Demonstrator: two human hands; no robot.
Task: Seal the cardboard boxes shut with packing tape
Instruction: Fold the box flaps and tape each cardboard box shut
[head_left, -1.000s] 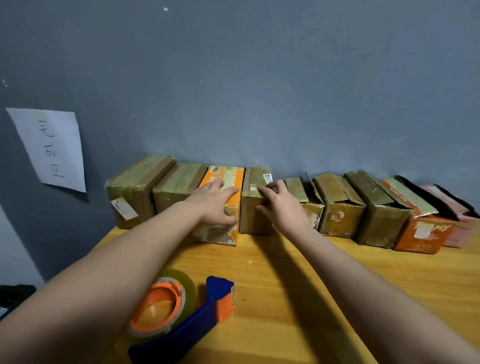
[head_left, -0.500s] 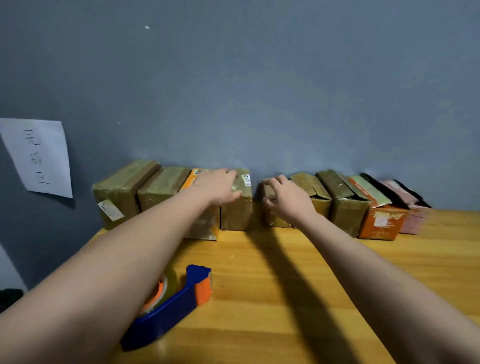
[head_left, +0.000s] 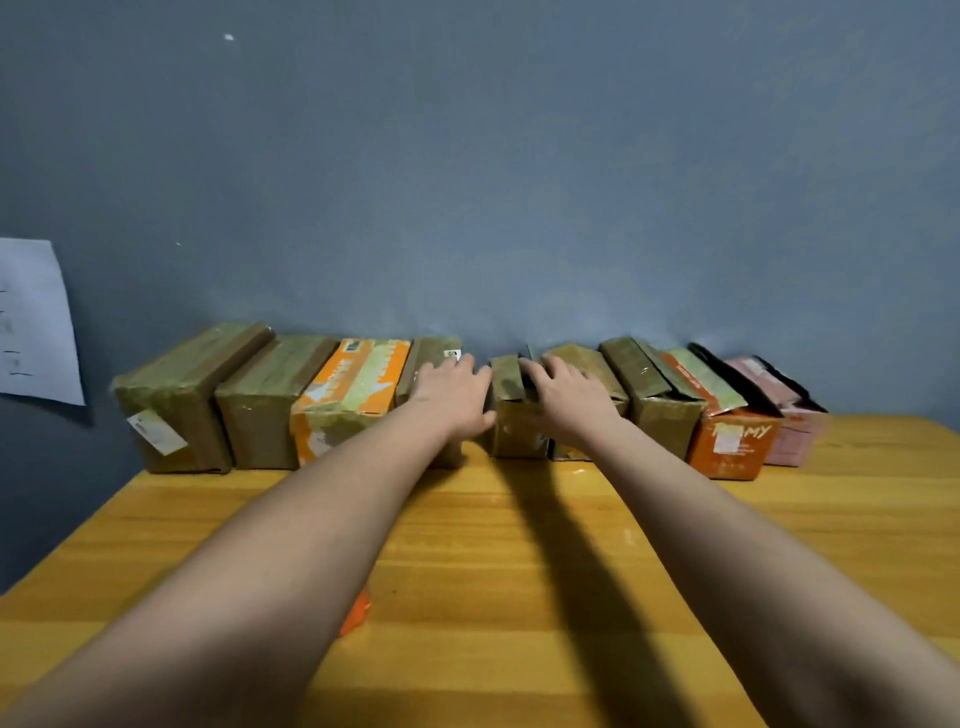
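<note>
We reach out with both arms across the wooden table (head_left: 519, 545) toward the row of boxes lined up against the grey wall (head_left: 519, 182). Our left hand (head_left: 449, 397) lies flat, fingers spread, on the brown box (head_left: 428, 358) fourth from the left, palm down and gripping nothing. Our right hand (head_left: 569, 397) rests open too, fingers draped over the top of the small box (head_left: 511, 410) and the one just beside it on the right (head_left: 592, 364); whether the fingertips have hooked an edge, we cannot tell.

That small box is the one that matters. It sits dead ahead, between our two hands, pressed in among its neighbours, and its top flap looks loose and a little raised. Its long axis runs away from us, front face toward us, back toward the wall. Both hands flank it closely, and the right one is actually on it, so we judge the right is better placed to draw it out, straight back toward us along that long axis, with the left steadying the neighbour.

Further right, the boxes with lifted flaps (head_left: 660, 395) and the orange box (head_left: 732, 441) look unsealed as well, so plenty of work remains. Only an orange scrap of what may be the tape holder (head_left: 356, 616) peeks from under our left forearm, near the table's front.
</note>
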